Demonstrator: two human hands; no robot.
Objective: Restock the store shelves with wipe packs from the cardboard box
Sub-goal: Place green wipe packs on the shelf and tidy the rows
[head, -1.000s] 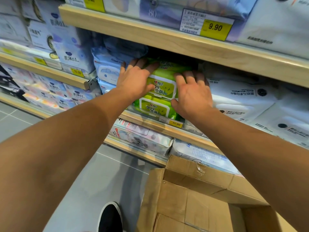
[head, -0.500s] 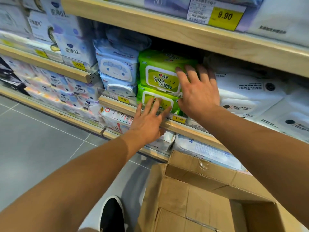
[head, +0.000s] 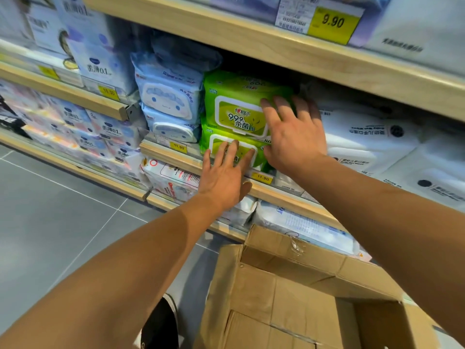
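Two green wipe packs [head: 236, 114] stacked at shelf edge [head: 176, 161], tight under upper shelf [head: 276, 50]. Right hand [head: 294, 137] flat, fingers spread on top pack; left hand [head: 224, 175] spread against lower pack. Open cardboard box [head: 297, 293] below both hands.

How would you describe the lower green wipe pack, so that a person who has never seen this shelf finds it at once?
Look at the wooden shelf with the yellow 11.90 price tags, above the open cardboard box. Two bright green packs are stacked there, between pale blue cartoon-face packs and white packs. The lower green wipe pack is the bottom one, under the left hand's fingers.
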